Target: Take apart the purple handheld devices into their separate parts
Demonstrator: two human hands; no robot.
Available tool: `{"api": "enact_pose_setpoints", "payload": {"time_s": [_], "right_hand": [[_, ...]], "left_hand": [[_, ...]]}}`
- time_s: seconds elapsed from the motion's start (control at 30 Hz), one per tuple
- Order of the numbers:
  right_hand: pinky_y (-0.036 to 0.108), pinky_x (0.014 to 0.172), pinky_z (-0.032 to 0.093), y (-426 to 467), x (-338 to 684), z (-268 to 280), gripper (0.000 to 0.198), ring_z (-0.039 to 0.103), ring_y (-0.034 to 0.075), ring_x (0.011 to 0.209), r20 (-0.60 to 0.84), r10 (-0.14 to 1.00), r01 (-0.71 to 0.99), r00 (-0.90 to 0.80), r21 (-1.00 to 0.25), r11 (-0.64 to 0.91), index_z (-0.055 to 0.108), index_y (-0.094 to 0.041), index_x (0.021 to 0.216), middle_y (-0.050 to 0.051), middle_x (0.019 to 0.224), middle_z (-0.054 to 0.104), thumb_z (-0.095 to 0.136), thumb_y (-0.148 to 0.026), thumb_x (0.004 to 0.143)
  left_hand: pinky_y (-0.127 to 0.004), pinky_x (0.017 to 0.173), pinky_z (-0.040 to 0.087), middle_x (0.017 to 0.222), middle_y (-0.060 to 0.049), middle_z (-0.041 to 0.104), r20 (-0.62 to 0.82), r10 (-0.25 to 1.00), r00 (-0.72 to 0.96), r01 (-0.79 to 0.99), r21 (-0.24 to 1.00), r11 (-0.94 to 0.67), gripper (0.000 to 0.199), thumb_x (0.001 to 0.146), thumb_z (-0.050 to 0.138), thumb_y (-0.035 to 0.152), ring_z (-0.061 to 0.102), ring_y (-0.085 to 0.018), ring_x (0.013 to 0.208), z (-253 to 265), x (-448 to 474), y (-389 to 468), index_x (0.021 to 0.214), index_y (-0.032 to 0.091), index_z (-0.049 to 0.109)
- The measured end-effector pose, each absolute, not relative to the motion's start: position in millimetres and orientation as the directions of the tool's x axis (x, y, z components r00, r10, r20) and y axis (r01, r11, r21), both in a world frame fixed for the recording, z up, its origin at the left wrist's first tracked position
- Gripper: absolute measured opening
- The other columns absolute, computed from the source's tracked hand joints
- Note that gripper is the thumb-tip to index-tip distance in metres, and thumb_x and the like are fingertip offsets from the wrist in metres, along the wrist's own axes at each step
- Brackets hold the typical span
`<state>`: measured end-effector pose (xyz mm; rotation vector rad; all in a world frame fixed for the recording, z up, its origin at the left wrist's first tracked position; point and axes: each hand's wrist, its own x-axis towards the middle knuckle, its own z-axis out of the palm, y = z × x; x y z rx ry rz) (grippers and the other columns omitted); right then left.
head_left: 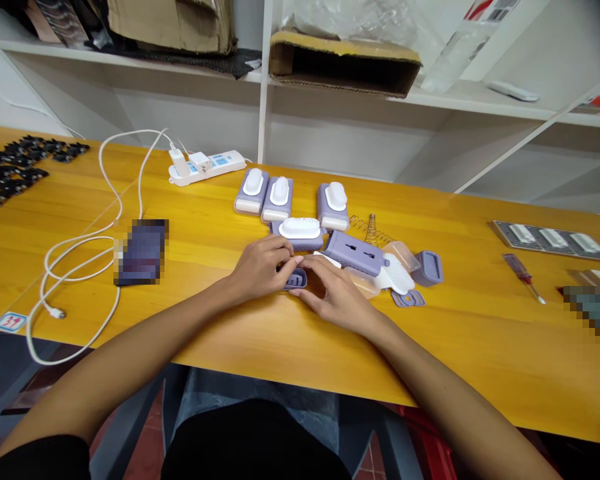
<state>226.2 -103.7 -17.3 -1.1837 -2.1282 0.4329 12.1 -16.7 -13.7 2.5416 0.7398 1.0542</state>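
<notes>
Both hands meet over a small purple plastic part (296,279) with slots in its face. My left hand (261,267) has its fingers curled on the part's left end, which they partly cover. From the other side, my right hand (337,293) grips it between thumb and fingers. Just behind lies a purple housing topped with a white bristled brush head (300,229). A long purple shell (355,253) with two dark cutouts rests beyond my right hand. Around it are a white oval piece (399,275), a purple cup-like piece (429,268) and a flat purple plate (409,298).
Three purple-and-white units (279,200) stand behind. Metal springs (371,230) are near the loose parts. Left are a phone (143,252), a white cable (45,267) and a power strip (207,168). A screwdriver (523,275) and a metal fixture (550,240) lie right.
</notes>
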Motion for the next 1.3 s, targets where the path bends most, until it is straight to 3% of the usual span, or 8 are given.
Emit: {"api": "enact_pose_setpoints", "payload": {"time_s": [0.23,0.47,0.7,0.83,1.1,1.3], "right_hand": [[0.056,0.098,0.066,-104.5,227.3,-15.4,0.030,0.075,0.035,0.115,0.400,0.833,0.643,-0.382,-0.532,0.551,0.061,-0.028,0.133,0.013,0.127,0.076,0.073,-0.032,0.106],[0.055,0.099,0.064,-104.3,228.5,-14.8,0.028,0.074,0.034,0.117,0.387,0.837,0.628,-0.387,-0.555,0.546,0.062,-0.029,0.132,0.012,0.128,0.076,0.073,-0.031,0.106],[0.053,0.098,0.064,-104.5,228.4,-13.0,0.023,0.073,0.032,0.112,0.384,0.832,0.609,-0.401,-0.567,0.555,0.061,-0.029,0.128,0.010,0.124,0.076,0.071,-0.029,0.107],[0.052,0.097,0.063,-104.3,227.9,-11.8,0.024,0.073,0.031,0.111,0.386,0.827,0.603,-0.409,-0.566,0.562,0.061,-0.029,0.129,0.010,0.123,0.076,0.071,-0.027,0.107],[0.053,0.097,0.064,-104.3,228.8,-13.8,0.026,0.073,0.033,0.113,0.406,0.819,0.612,-0.406,-0.545,0.573,0.062,-0.028,0.131,0.011,0.125,0.077,0.070,-0.028,0.107],[0.054,0.097,0.065,-103.9,228.7,-13.6,0.026,0.074,0.034,0.114,0.424,0.810,0.616,-0.406,-0.527,0.585,0.063,-0.028,0.131,0.012,0.126,0.077,0.071,-0.028,0.106]], "left_hand": [[-0.039,0.083,0.061,0.098,-0.010,0.083,0.617,0.473,0.629,0.264,0.402,-0.877,0.039,0.113,0.060,0.032,0.075,-0.022,0.091,-8.5,11.9,-17.9,0.082,0.020,0.080],[-0.043,0.090,0.064,0.105,-0.011,0.085,0.538,0.398,0.743,0.215,0.371,-0.903,0.029,0.109,0.061,0.028,0.078,-0.025,0.099,-2.1,3.5,-10.8,0.096,0.018,0.085],[-0.044,0.092,0.060,0.107,-0.010,0.082,0.404,0.361,0.840,0.177,0.424,-0.888,0.011,0.089,0.062,0.018,0.074,-0.027,0.102,11.5,-6.3,-7.7,0.081,0.020,0.069],[-0.044,0.091,0.057,0.105,-0.010,0.079,0.342,0.373,0.863,0.186,0.470,-0.863,0.002,0.085,0.061,0.021,0.071,-0.027,0.099,15.4,-7.0,-8.2,0.084,0.021,0.063],[-0.043,0.092,0.055,0.108,-0.010,0.077,0.321,0.371,0.871,0.171,0.510,-0.843,0.001,0.086,0.062,0.022,0.070,-0.027,0.099,14.4,-7.0,-8.1,0.085,0.022,0.062],[-0.042,0.095,0.057,0.112,-0.012,0.077,0.333,0.369,0.868,0.140,0.550,-0.824,0.012,0.090,0.064,0.022,0.072,-0.025,0.101,10.8,-6.5,-7.9,0.078,0.020,0.065]]}}
